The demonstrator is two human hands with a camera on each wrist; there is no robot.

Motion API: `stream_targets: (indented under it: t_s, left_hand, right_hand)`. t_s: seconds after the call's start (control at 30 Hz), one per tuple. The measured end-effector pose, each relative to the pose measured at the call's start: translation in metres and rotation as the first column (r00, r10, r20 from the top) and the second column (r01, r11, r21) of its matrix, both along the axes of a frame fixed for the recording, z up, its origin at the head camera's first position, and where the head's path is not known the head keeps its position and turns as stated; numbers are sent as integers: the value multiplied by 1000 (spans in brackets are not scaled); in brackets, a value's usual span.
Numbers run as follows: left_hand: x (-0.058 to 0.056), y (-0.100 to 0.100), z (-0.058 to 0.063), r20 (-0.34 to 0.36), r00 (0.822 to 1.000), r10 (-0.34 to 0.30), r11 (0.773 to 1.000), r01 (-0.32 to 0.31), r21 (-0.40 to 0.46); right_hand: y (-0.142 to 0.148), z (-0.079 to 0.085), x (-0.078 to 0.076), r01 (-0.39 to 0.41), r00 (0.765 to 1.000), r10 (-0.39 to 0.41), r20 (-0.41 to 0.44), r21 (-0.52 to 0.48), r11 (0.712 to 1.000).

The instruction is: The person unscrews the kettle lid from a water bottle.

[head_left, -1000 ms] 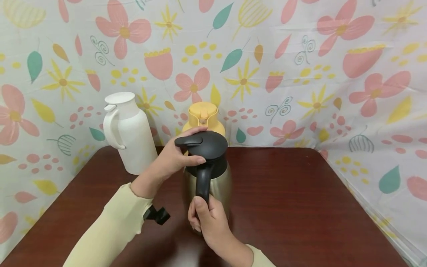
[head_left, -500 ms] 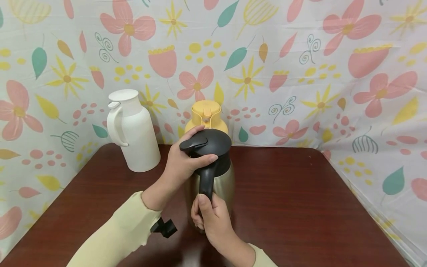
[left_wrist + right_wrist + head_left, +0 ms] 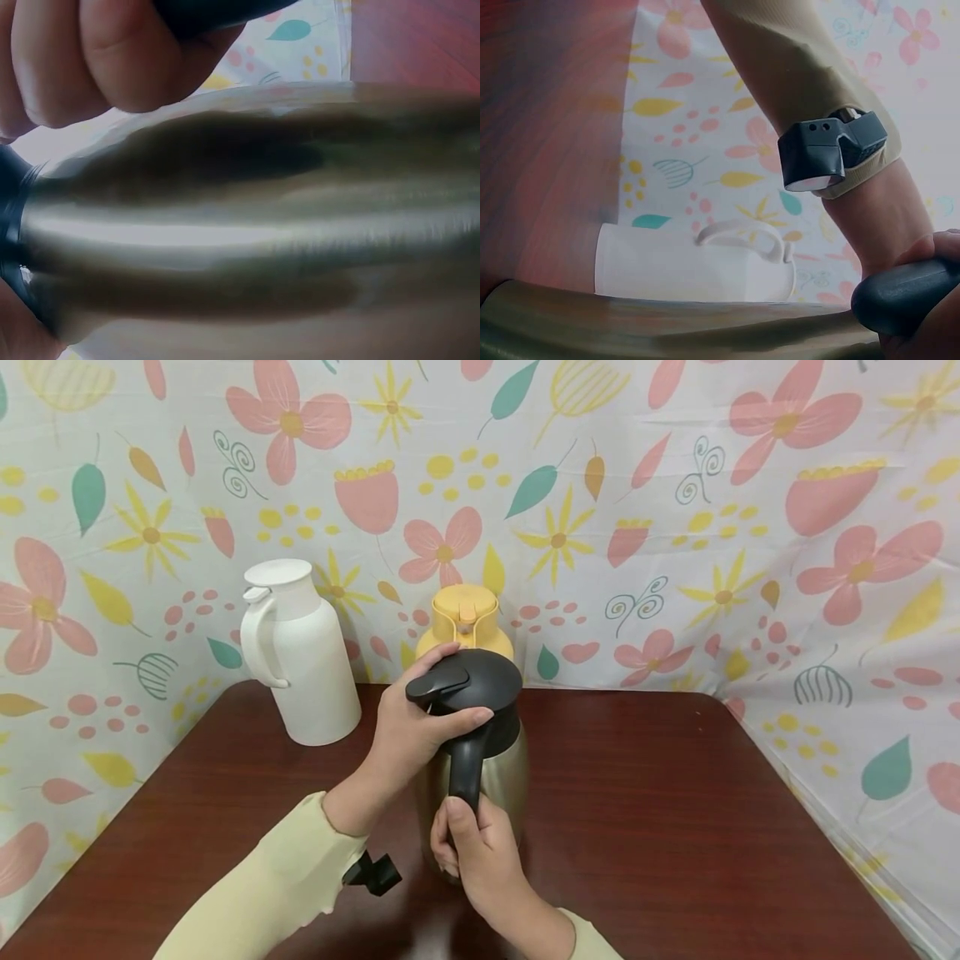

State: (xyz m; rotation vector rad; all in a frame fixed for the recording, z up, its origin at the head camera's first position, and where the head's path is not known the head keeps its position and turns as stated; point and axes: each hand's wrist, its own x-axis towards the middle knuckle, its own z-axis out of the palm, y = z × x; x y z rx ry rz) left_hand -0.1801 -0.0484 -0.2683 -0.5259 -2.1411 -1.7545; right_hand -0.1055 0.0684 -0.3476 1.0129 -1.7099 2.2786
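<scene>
A brushed-metal thermos jug stands upright in the middle, its black lid on top. My left hand grips the lid from the left, thumb across the near side over the handle's top and fingers around behind, mostly hidden. The lid's lever points left and slightly towards me. Lower down, my right hand holds the black handle, thumb along it. In the left wrist view the metal body fills most of the frame, with curled right-hand fingers above it.
A white thermos jug stands at the back left. Directly behind the metal jug is a yellow jug, partly hidden. The dark red table ends at a floral cloth. A black camera sits on my left wrist.
The lid has turned a little with my left hand, its lever end coming slightly towards me. My right hand keeps hold of the handle. The head view has shifted slightly.
</scene>
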Motion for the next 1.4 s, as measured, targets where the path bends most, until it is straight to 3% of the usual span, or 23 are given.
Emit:
stream_targets:
  t_s: [0.2,0.3,0.4,0.47,0.5,0.57,0.63,0.7,0.77,0.83,0.87,0.93,1.03,1.13,1.2,1.3,1.4]
  left_hand:
    - [5,3,1,67,997,32,999,-34,39]
    - [7,4,4,100,995,-1,999,-3,49]
    - [5,-1,6,102,988,-117,993,114,34]
    - [0,-8,8,100,966,-238,971,238,8]
    - [-4,-13,9,99,947,-306,951,308,-6]
    - [-15,-23,12,105,887,-449,890,454,-30]
    - [-29,-33,15,124,810,-573,811,582,-56]
    - [-46,-41,18,149,720,-678,719,691,-70]
    - [-61,-47,20,180,618,-765,617,784,-67]
    - [-75,-50,23,208,519,-829,520,852,-56]
    - [-80,-50,25,221,479,-850,479,876,-59]
    - [-89,-49,27,237,414,-879,408,910,-74]
    - [-96,-44,32,253,361,-898,346,932,-104]
    - [-99,-41,35,267,347,-899,327,938,-118]
    - [-98,-40,38,274,363,-890,339,931,-134]
    - [-94,-38,40,284,422,-861,390,906,-163]
    - [-85,-36,41,274,504,-819,471,864,-180]
  right_hand:
    - [-1,1,3,8,999,-8,37,5,1000]
    - [-1,1,3,18,999,-18,38,6,1000]
    - [0,1,2,18,1000,-19,21,4,1000]
    - [0,1,1,15,1000,-15,3,7,1000]
    - [0,1,1,15,1000,-15,-3,10,1000]
    - [1,1,0,18,1000,-18,-10,18,1000]
    - [2,1,-1,25,1000,-25,-18,25,999]
    - [3,1,-1,24,1000,-24,-18,25,999]
    - [3,1,-1,13,1000,-13,-24,19,1000]
    - [3,1,0,-7,1000,7,-23,9,1000]
    - [3,1,0,-17,1000,17,-21,2,1000]
    - [2,1,0,-32,999,32,-19,-7,999]
    - [2,1,0,-41,999,41,-13,-14,999]
    - [1,0,1,-38,999,38,10,-7,999]
    - [0,1,1,-33,999,33,14,-3,999]
    - [0,1,1,-25,1000,25,9,-5,1000]
    - [0,1,-1,-25,999,24,-21,-18,1000]
